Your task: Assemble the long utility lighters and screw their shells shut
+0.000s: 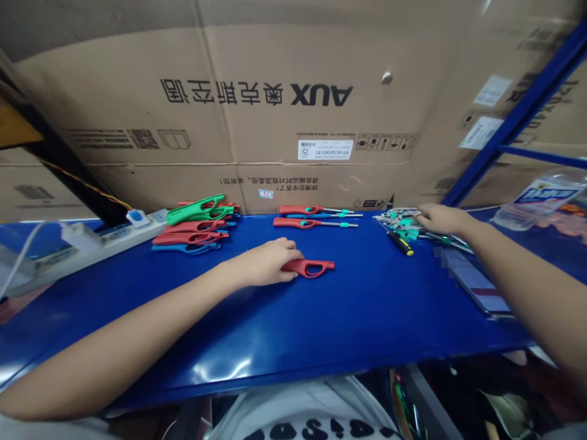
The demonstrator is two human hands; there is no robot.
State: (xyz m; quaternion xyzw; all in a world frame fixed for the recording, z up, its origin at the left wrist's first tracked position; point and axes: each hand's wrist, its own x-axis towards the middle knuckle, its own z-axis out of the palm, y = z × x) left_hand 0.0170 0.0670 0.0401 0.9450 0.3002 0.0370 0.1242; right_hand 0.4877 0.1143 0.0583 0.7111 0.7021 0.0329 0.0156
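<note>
Left hand point(271, 263) is pinching a red handle point(299, 265), centre of bench point(358, 330). Right hand point(441, 219) is resting at the rod pile point(404, 223), far right; can't make out its grip. Rods are lying tangled: pulling one could be dragging others, or rolling the screwdriver point(400, 243).

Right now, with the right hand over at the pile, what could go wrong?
The right hand is at a jumbled pile of rods; lifting one might drag others along. The screwdriver lies at the pile's edge, so it could get knocked. The phone lies close to the right forearm in this view and might be brushed.
</note>
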